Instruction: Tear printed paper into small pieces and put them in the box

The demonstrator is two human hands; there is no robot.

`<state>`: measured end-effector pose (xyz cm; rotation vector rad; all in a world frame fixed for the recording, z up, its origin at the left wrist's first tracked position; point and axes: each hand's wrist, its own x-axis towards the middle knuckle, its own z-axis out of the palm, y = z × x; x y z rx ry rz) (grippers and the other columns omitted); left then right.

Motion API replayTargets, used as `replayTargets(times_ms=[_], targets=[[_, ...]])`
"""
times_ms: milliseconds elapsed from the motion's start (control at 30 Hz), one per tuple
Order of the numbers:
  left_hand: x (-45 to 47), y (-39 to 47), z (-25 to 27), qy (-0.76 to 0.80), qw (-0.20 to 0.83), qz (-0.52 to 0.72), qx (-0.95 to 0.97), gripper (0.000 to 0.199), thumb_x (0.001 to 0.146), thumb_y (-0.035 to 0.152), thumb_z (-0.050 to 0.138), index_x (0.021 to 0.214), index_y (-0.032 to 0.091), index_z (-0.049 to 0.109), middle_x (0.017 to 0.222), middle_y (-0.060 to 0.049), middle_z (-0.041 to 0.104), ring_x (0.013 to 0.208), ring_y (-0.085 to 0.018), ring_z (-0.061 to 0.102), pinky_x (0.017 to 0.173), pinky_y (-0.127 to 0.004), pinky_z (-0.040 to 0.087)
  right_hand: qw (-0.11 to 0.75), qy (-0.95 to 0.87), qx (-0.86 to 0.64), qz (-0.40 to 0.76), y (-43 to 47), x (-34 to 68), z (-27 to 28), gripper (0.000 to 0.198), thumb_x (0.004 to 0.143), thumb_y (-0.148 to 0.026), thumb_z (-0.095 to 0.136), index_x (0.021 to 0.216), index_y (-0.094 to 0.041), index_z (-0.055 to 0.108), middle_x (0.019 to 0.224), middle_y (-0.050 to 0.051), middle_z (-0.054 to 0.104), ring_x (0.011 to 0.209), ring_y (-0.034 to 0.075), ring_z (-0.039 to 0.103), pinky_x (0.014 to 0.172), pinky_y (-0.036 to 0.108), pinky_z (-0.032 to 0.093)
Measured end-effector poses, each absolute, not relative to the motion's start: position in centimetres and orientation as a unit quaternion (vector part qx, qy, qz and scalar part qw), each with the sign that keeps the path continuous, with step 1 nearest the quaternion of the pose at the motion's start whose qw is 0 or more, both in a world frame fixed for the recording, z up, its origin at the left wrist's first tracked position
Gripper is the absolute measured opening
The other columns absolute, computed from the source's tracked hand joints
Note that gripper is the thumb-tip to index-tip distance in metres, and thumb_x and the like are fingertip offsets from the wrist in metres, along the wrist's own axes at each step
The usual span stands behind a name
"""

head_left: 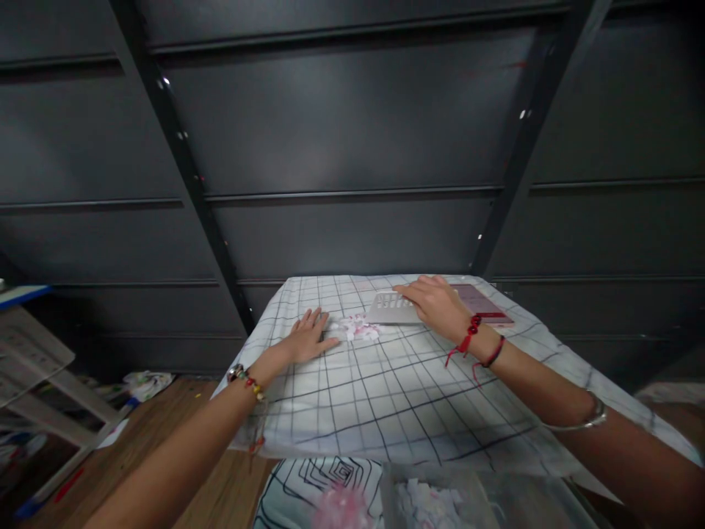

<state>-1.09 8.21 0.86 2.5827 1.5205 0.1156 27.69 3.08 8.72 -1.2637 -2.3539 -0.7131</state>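
Note:
My left hand (308, 338) rests palm down on the checked cloth, its fingers apart and nothing in it. Just right of its fingertips is a loose pile of small white and pink pieces (358, 328), like paper scraps. My right hand (437, 303) grips a flat white tray with rows of slots (380, 312) by its right part. The tray's left edge borders the pile, and the hand covers much of its right side. Behind my right hand lies a dark pink book or folder (485, 303), partly hidden.
The checked cloth (374, 397) covers the table. A clear plastic box (479, 481) with white scraps (432, 503) sits at the near edge, beside a blurred pink bundle (341, 507). A dark panelled wall (341, 125) stands behind; a white-legged stand (49, 389) is at left.

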Motion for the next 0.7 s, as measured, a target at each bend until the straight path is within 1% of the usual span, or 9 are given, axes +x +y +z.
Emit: replayTargets(times_ms=[167, 300, 367, 433, 533, 700], targets=[[-1.1, 12.1, 0.4, 0.525, 0.066, 0.036, 0.848, 0.070, 0.089, 0.055, 0.020, 0.139, 0.007, 0.019, 0.145, -0.019, 0.012, 0.132, -0.033, 0.009, 0.103, -0.047, 0.017, 0.212, -0.847, -0.392, -0.289, 5.1, 25.6, 8.0, 0.034, 0.078, -0.002, 0.042, 0.106, -0.016, 0.058, 0.079, 0.004, 0.063, 0.076, 0.017, 0.045, 0.068, 0.031, 0.025], [-1.7, 13.4, -0.4, 0.537, 0.059, 0.040, 0.841, 0.060, 0.091, 0.046, 0.021, 0.137, 0.007, 0.025, 0.145, -0.016, 0.019, 0.132, -0.029, 0.013, 0.104, -0.042, 0.016, 0.242, -0.847, -0.337, -0.332, 6.4, 23.7, 7.4, 0.032, 0.078, -0.002, 0.043, 0.101, -0.017, 0.059, 0.072, 0.002, 0.060, 0.072, 0.016, 0.042, 0.067, 0.032, 0.023], [-2.0, 13.3, -0.8, 0.541, 0.052, 0.047, 0.838, 0.060, 0.091, 0.045, 0.021, 0.137, 0.006, 0.026, 0.145, -0.015, 0.020, 0.132, -0.029, 0.013, 0.105, -0.040, 0.014, 0.253, -0.847, -0.314, -0.347, 6.7, 22.9, 7.1, 0.030, 0.078, -0.002, 0.043, 0.098, -0.017, 0.060, 0.070, 0.001, 0.059, 0.071, 0.016, 0.041, 0.068, 0.032, 0.022], [-2.2, 12.9, -1.1, 0.544, 0.045, 0.055, 0.836, 0.063, 0.091, 0.049, 0.022, 0.137, 0.007, 0.026, 0.145, -0.015, 0.020, 0.132, -0.030, 0.014, 0.105, -0.041, 0.014, 0.259, -0.848, -0.300, -0.352, 6.8, 22.3, 6.8, 0.028, 0.078, -0.002, 0.043, 0.095, -0.017, 0.060, 0.068, 0.001, 0.058, 0.071, 0.016, 0.041, 0.068, 0.032, 0.023], [-2.3, 12.3, -1.1, 0.539, 0.045, 0.066, 0.838, 0.064, 0.090, 0.053, 0.021, 0.137, 0.010, 0.029, 0.144, -0.015, 0.023, 0.131, -0.030, 0.018, 0.104, -0.042, 0.018, 0.271, -0.848, -0.295, -0.347, 6.5, 21.9, 6.6, 0.028, 0.075, -0.002, 0.043, 0.093, -0.016, 0.060, 0.066, 0.001, 0.056, 0.070, 0.016, 0.040, 0.070, 0.033, 0.023], [-2.1, 12.1, -0.6, 0.544, 0.039, 0.059, 0.836, 0.059, 0.092, 0.048, 0.023, 0.136, 0.009, 0.031, 0.142, -0.016, 0.026, 0.131, -0.028, 0.021, 0.104, -0.040, 0.019, 0.296, -0.851, -0.274, -0.336, 6.0, 22.1, 6.6, 0.031, 0.069, -0.001, 0.043, 0.091, -0.016, 0.060, 0.065, 0.000, 0.056, 0.068, 0.016, 0.039, 0.070, 0.032, 0.024]])
